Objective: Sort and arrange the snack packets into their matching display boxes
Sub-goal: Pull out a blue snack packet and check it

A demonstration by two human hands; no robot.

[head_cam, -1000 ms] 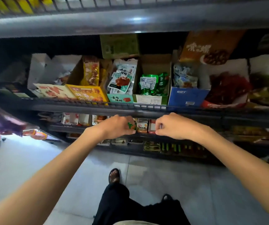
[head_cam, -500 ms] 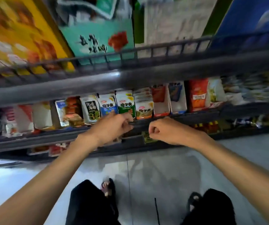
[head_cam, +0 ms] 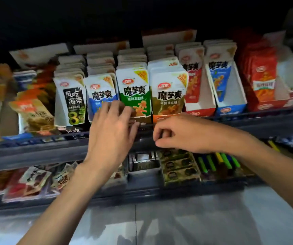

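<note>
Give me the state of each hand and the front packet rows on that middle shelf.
Left hand: open, fingers spread over the blue packets.
Right hand: curled shut at the shelf rail; contents hidden.
Green packets: upright, full row.
Brown packets: upright, full row.
Red box: part full.

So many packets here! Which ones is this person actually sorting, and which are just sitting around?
In the job:
- left hand, fingers on the blue packet
- green packet beside it
- brown packet
- right hand, curled at the shelf edge

Just there:
- seaweed packet
- red box
- coloured sticks on the lower shelf
</note>
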